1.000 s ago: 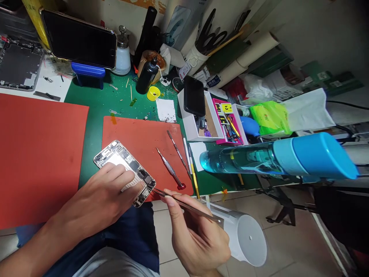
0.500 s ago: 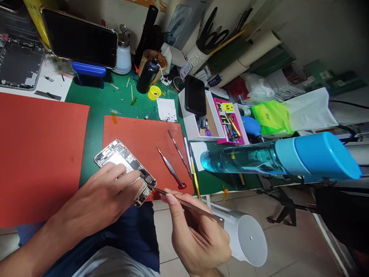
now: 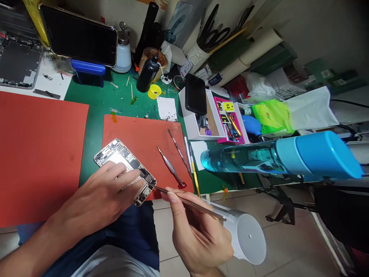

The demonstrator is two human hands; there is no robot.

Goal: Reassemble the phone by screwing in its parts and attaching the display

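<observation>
the mats [image 3: 138, 132] are orange-red, the tabletop [image 3: 93, 134] green, the tweezers [image 3: 198, 206] grey, the bottle cap [image 3: 328, 154] blue.

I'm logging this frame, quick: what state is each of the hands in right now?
Left hand: curled over the opened smartphone, touching it; whether it grips is hidden.
Right hand: closed, holding metal tweezers.

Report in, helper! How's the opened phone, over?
Left grip: on opened phone. Right grip: pinching thin metal tool, tip at phone's right end. Phone: insides showing. In the way: left fingers cover part.
</observation>
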